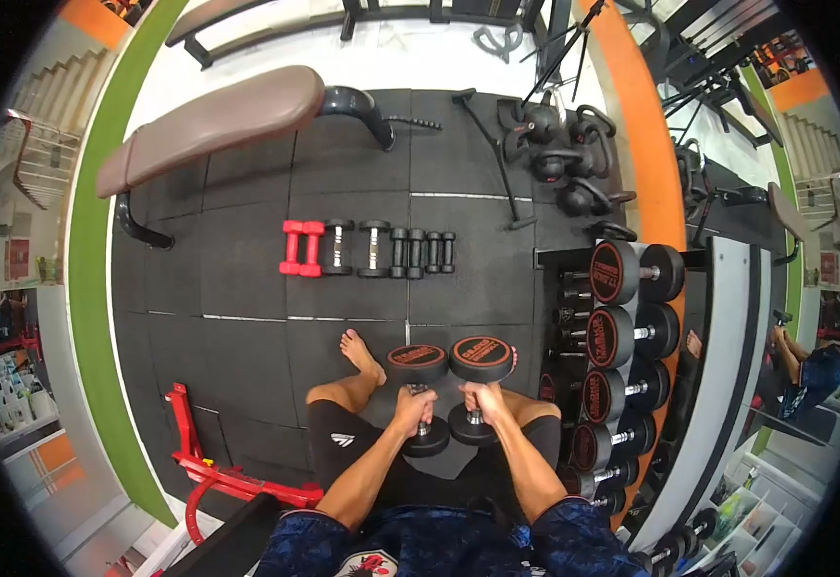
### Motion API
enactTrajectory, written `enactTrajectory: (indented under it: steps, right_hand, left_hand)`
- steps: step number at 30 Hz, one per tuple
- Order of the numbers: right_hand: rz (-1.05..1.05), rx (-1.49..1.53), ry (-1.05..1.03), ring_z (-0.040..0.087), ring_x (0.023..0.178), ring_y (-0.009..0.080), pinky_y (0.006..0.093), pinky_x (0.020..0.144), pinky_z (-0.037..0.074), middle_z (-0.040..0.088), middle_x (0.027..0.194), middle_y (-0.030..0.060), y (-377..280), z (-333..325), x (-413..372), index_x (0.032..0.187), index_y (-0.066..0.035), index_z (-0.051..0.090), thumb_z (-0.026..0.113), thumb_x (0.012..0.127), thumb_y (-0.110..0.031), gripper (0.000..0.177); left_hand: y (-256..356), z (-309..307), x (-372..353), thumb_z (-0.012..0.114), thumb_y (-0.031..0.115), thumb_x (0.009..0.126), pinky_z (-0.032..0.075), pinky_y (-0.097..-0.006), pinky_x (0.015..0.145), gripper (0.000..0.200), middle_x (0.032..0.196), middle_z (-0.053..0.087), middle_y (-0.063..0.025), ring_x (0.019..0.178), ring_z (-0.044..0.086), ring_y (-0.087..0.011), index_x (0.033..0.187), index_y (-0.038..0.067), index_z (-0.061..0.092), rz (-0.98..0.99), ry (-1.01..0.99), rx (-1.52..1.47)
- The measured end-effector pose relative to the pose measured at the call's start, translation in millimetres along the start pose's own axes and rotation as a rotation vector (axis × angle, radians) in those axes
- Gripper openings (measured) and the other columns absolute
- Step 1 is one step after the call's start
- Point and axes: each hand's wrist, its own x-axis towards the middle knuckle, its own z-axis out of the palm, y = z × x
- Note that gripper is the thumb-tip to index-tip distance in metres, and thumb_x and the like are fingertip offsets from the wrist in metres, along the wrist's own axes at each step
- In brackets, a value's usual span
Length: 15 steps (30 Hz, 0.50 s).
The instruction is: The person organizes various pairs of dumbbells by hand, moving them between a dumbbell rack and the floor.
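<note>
Left hand (412, 409) round left dumbbell (417, 362) (right hand (479, 396), right dumbbell (481, 357))

The left dumbbell (417, 363) is black, with round heads and an orange-red ring of lettering on the end face turned upward. It stands nearly upright, its metal handle enclosed by the left grip (413, 409), and its lower head sits low over the thighs. The right dumbbell (481, 358) looks the same and stands just beside it, upper heads almost touching, held in the right grip (478, 396). Whether the lower heads rest on the legs cannot be told.
</note>
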Motion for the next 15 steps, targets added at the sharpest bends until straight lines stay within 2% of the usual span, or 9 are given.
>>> enactTrajectory:
  steps: [2, 3, 5, 10, 15]
  right_hand:
    - [0.026, 0.001, -0.006, 0.037, 0.037, 0.0122, 0.0281, 0.040, 0.030, 0.041, 0.047, 0.0003, 20.2, -15.3, 53.6, 0.052, -0.010, 0.045, 0.062, 0.079, -0.008, 0.032]
    - [0.027, -0.018, 0.007, 0.038, 0.038, 0.0119, 0.0278, 0.041, 0.031, 0.042, 0.047, 0.0001, 33.6, -23.4, 78.6, 0.054, -0.009, 0.046, 0.062, 0.078, -0.008, 0.029]
    - [0.034, -0.059, 0.071, 0.040, 0.038, 0.0115, 0.0278, 0.039, 0.032, 0.042, 0.047, 0.0001, 50.3, -35.1, 124.3, 0.056, -0.009, 0.048, 0.062, 0.077, -0.008, 0.025]
    - [-0.019, -0.047, 0.097, 0.037, 0.034, 0.0100, 0.0265, 0.034, 0.029, 0.041, 0.046, -0.0007, 73.0, -59.2, 221.4, 0.056, -0.010, 0.045, 0.063, 0.075, -0.004, 0.027]
    - [-0.022, -0.040, 0.108, 0.038, 0.034, 0.0086, 0.0256, 0.033, 0.029, 0.042, 0.046, -0.0011, 93.9, -79.3, 304.8, 0.055, -0.011, 0.042, 0.065, 0.073, -0.005, 0.030]
  left_hand:
    - [-23.3, -15.5, 48.8, 0.060, 0.004, 0.078, 0.034, -0.0272, 0.033, 0.022, 0.044, 0.042, -0.0010, 0.033, 0.040, -0.0103, 0.058, 0.004, 0.049, -0.015, 0.035, 0.028]
    - [-30.5, -19.1, 69.2, 0.059, 0.002, 0.077, 0.033, -0.0278, 0.034, 0.026, 0.045, 0.041, -0.0004, 0.034, 0.039, -0.0100, 0.057, 0.008, 0.043, -0.032, 0.055, 0.044]
    - [-45.2, -26.3, 113.1, 0.059, 0.003, 0.077, 0.033, -0.0277, 0.034, 0.026, 0.045, 0.041, -0.0006, 0.034, 0.039, -0.0101, 0.056, 0.008, 0.044, -0.038, 0.066, 0.024]
    - [-96.7, -49.8, 213.2, 0.059, 0.004, 0.077, 0.032, -0.0282, 0.032, 0.024, 0.045, 0.042, -0.0014, 0.033, 0.039, -0.0107, 0.057, 0.007, 0.046, -0.047, 0.136, 0.027]
    - [-115.6, -63.5, 299.6, 0.061, 0.006, 0.077, 0.033, -0.0287, 0.033, 0.023, 0.046, 0.044, -0.0012, 0.035, 0.041, -0.0107, 0.057, 0.006, 0.048, -0.052, 0.166, 0.042]
